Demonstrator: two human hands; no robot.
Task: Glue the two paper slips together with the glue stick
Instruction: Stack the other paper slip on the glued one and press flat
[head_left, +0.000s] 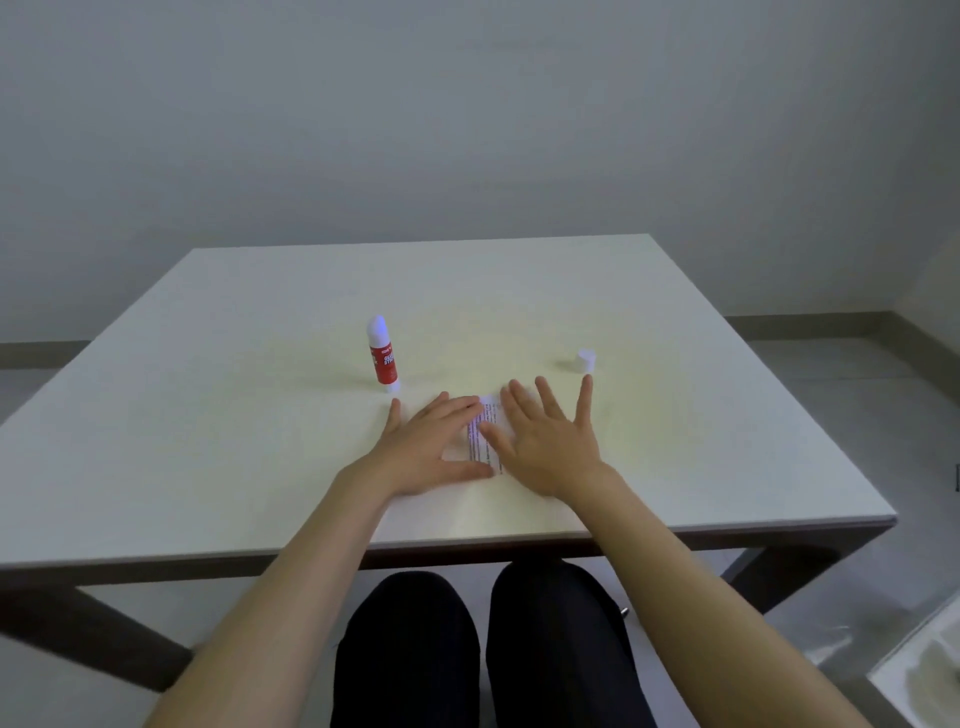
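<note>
White paper slips with printed text (480, 434) lie flat on the white table (260, 415), mostly covered by both hands, so I cannot tell where one slip ends and the other begins. My left hand (434, 452) lies palm down on their left part, fingers spread. My right hand (545, 441) presses flat on their right part, fingers fanned out. A red and white glue stick (383, 356) stands upright, uncapped, just beyond my left hand. Its white cap (585, 360) sits apart, beyond my right fingertips.
The table's near edge (467, 543) runs just above my knees. A plain wall stands behind the table. Floor and a pale mat show at the lower right.
</note>
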